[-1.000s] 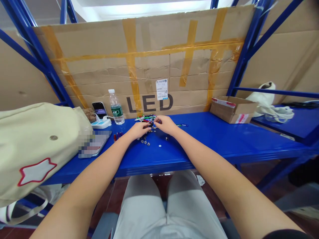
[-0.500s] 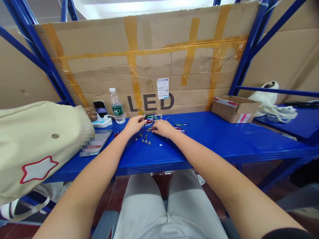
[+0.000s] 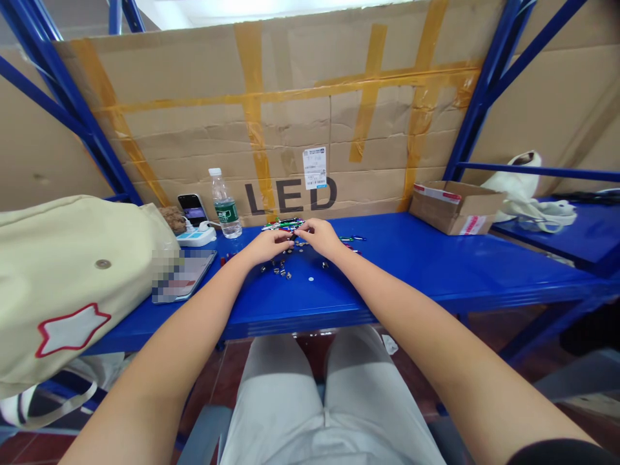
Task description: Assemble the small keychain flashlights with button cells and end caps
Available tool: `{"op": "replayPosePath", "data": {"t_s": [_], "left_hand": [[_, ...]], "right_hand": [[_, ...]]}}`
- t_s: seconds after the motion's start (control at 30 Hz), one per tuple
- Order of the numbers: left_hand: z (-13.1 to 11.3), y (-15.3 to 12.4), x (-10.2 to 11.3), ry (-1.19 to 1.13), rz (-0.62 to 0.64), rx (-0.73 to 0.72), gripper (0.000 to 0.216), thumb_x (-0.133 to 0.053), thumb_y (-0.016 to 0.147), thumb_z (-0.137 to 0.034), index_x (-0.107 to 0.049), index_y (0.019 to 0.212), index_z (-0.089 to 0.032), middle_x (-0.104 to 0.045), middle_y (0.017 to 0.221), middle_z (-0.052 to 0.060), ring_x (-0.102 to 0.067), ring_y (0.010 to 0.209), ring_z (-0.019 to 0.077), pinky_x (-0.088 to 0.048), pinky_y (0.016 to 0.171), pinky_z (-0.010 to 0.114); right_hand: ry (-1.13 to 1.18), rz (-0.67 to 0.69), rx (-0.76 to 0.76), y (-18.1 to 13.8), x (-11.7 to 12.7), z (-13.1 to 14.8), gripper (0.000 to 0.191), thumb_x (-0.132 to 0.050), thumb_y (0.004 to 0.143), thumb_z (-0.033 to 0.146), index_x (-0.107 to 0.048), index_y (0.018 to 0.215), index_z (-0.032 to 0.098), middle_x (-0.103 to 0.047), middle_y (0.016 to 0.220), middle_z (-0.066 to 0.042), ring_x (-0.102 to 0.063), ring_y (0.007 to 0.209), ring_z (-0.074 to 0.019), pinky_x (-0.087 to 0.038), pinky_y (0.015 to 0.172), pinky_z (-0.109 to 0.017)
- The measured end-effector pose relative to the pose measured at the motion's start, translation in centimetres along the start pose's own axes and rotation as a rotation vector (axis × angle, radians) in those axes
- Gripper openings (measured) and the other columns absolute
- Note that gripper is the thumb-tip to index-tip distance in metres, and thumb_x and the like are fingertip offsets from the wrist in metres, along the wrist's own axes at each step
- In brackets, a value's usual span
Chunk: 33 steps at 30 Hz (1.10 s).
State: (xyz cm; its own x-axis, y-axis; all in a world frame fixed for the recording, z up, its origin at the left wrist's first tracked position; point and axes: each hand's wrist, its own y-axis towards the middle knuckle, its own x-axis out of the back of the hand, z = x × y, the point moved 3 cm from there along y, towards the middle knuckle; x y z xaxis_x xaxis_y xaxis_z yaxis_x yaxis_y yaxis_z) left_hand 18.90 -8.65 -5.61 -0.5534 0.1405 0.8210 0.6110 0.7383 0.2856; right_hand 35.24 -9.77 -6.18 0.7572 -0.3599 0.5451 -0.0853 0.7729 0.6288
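Note:
Above the blue table, my left hand (image 3: 266,246) and my right hand (image 3: 320,237) meet fingertip to fingertip. The fingers of my left hand are closed on a small dark piece (image 3: 293,237), too small to name. My right hand pinches at the same spot; whether it grips that piece or another one is hidden by its fingers. Just behind them lies a heap of slim, shiny coloured pieces (image 3: 282,224), green, red and blue. More such pieces (image 3: 353,239) lie right of my right hand. Several small silvery metal parts (image 3: 281,270) are scattered in front of my left hand.
On the left of the blue table (image 3: 411,271) are a cream bag (image 3: 82,258), a tablet-like device (image 3: 196,274), a power strip (image 3: 197,237), a phone (image 3: 192,210) and a water bottle (image 3: 226,210). A cardboard box (image 3: 448,210) stands right. Taped cardboard (image 3: 310,123) walls the back.
My right hand has moved up and left to meet my left hand, which has shifted slightly nearer me. The dark piece now shows between them. The camera view has shifted slightly.

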Motion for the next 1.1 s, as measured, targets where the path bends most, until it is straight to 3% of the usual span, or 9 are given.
{"op": "replayPosePath", "data": {"t_s": [0.2,0.37,0.5,0.57,0.73,0.87,0.93,1.1], "left_hand": [[0.5,0.2,-0.2,-0.043,0.038,0.009,0.042,-0.052,0.079,-0.041,-0.067,0.108,-0.016,-0.071,0.095,0.004,-0.063,0.085,0.0204,-0.047,0.081,0.031],[1.4,0.5,0.5,0.019,-0.084,0.001,0.04,-0.05,0.08,-0.038,-0.067,0.107,-0.015,-0.069,0.105,0.006,-0.062,0.094,0.0229,-0.046,0.088,0.034],[1.9,0.4,0.9,0.037,-0.104,0.052,0.042,-0.052,0.079,-0.039,-0.066,0.109,-0.013,-0.068,0.11,0.008,-0.061,0.097,0.0231,-0.046,0.09,0.033],[1.7,0.3,1.0,0.05,-0.083,0.059,0.042,-0.053,0.079,-0.04,-0.066,0.109,-0.014,-0.067,0.112,0.008,-0.061,0.101,0.0233,-0.045,0.091,0.033],[0.6,-0.1,1.0,0.036,-0.028,0.01,0.041,-0.053,0.08,-0.04,-0.067,0.108,-0.015,-0.067,0.114,0.006,-0.058,0.106,0.024,-0.044,0.093,0.032],[0.2,-0.5,0.7,-0.045,0.15,-0.065,0.041,-0.052,0.081,-0.044,-0.066,0.11,-0.019,-0.068,0.109,0.003,-0.06,0.101,0.0222,-0.046,0.089,0.031],[0.3,-0.5,0.7,-0.039,0.176,-0.049,0.043,-0.054,0.08,-0.045,-0.065,0.113,-0.02,-0.067,0.113,0.003,-0.059,0.103,0.0218,-0.044,0.091,0.03],[0.4,-0.6,0.9,0.006,0.181,0.0,0.048,-0.055,0.079,-0.049,-0.063,0.117,-0.021,-0.067,0.112,0.003,-0.06,0.099,0.0209,-0.044,0.09,0.029]], "right_hand": [[-0.059,0.115,0.114,-0.1,-0.5,-0.4,0.013,-0.058,0.084,0.021,-0.07,0.08,0.015,-0.066,0.081,-0.004,-0.057,0.079,-0.0142,-0.039,0.072,-0.024],[-0.048,0.155,0.219,-1.4,0.9,2.1,0.023,-0.065,0.077,0.019,-0.067,0.098,0.012,-0.062,0.095,-0.008,-0.056,0.083,-0.0151,-0.042,0.076,-0.026],[0.053,0.641,0.432,-3.5,0.5,5.0,0.017,-0.067,0.076,0.021,-0.071,0.093,0.017,-0.064,0.089,-0.003,-0.057,0.076,-0.0122,-0.044,0.072,-0.024],[-0.003,0.738,0.465,-4.0,0.0,5.4,0.015,-0.067,0.077,0.018,-0.072,0.09,0.017,-0.066,0.087,-0.003,-0.058,0.077,-0.0128,-0.044,0.073,-0.024],[-0.048,0.675,0.326,-3.5,-0.4,4.3,0.011,-0.066,0.077,0.018,-0.072,0.086,0.017,-0.069,0.083,-0.002,-0.06,0.072,-0.0128,-0.044,0.069,-0.023],[0.052,0.361,0.082,-1.9,1.6,2.4,0.01,-0.067,0.077,0.024,-0.069,0.08,0.015,-0.067,0.071,-0.001,-0.06,0.065,-0.0121,-0.044,0.061,-0.023],[0.087,0.265,-0.033,-1.4,2.5,1.6,0.012,-0.066,0.077,0.026,-0.067,0.076,0.014,-0.065,0.064,-0.001,-0.059,0.059,-0.0117,-0.044,0.056,-0.022],[0.214,0.356,-0.177,-1.4,2.5,0.9,0.007,-0.066,0.077,0.019,-0.066,0.074,0.013,-0.064,0.061,-0.001,-0.059,0.054,-0.0102,-0.048,0.05,-0.02]]}}
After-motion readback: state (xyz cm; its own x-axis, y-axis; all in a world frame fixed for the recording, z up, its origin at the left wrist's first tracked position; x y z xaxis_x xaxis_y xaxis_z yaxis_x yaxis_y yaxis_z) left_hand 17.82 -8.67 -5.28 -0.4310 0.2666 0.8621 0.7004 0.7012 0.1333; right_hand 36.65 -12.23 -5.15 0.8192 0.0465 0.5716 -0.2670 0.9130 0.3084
